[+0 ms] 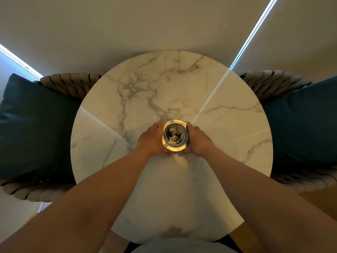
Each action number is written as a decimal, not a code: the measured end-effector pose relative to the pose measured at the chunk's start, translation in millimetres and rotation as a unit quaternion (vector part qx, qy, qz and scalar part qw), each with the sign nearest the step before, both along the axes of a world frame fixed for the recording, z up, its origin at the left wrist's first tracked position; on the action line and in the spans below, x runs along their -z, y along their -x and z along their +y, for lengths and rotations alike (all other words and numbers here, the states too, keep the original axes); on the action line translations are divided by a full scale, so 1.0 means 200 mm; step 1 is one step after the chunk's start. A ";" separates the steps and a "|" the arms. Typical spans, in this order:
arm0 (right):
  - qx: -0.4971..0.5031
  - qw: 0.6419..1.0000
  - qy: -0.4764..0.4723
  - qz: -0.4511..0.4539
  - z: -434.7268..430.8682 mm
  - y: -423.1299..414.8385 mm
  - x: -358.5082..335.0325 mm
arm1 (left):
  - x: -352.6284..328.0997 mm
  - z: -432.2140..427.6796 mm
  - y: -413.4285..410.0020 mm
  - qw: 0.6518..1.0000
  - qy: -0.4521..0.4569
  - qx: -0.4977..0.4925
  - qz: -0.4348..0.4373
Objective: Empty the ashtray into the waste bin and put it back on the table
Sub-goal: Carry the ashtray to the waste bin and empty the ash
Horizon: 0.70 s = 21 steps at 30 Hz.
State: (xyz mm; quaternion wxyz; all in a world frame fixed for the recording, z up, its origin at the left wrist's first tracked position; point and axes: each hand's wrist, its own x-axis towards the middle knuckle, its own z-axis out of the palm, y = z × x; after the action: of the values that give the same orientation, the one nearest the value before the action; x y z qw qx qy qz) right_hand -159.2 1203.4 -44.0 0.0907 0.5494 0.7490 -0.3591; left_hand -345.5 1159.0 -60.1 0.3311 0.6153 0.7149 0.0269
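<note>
We've got both hands, left hand [152, 140] and right hand [198, 141], cupped around the round ash-filled metal ashtray [175, 136] mid round marble worktop [228, 125]; nothing emptied yet, no waste bin in view.

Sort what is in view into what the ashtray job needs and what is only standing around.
Needed for the job:
- ashtray, with ash in it
- left hand and right hand, one on each side of it
- marble table, where it goes back
The waste bin is not in view.

Only standing around:
- woven chair with a dark cushion on the left
- its twin on the right
</note>
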 end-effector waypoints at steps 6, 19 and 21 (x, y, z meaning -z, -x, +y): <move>-0.003 1.000 -0.017 0.010 -0.06 -0.01 -0.11 | -0.12 -0.07 0.00 1.000 -0.020 -0.004 -0.014; -0.047 0.995 -0.034 0.077 -0.28 -0.07 -0.31 | -0.29 -0.39 0.02 0.992 -0.065 -0.041 -0.096; -0.044 0.994 -0.036 0.095 -0.33 -0.08 -0.31 | -0.29 -0.45 0.03 0.989 -0.067 -0.052 -0.119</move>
State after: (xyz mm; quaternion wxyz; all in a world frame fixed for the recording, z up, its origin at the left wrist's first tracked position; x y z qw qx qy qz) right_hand -143.3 1137.7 18.2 0.0150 0.4820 0.7900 -0.3786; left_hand -351.2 1069.4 -1.1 0.3705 0.5906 0.6977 0.1647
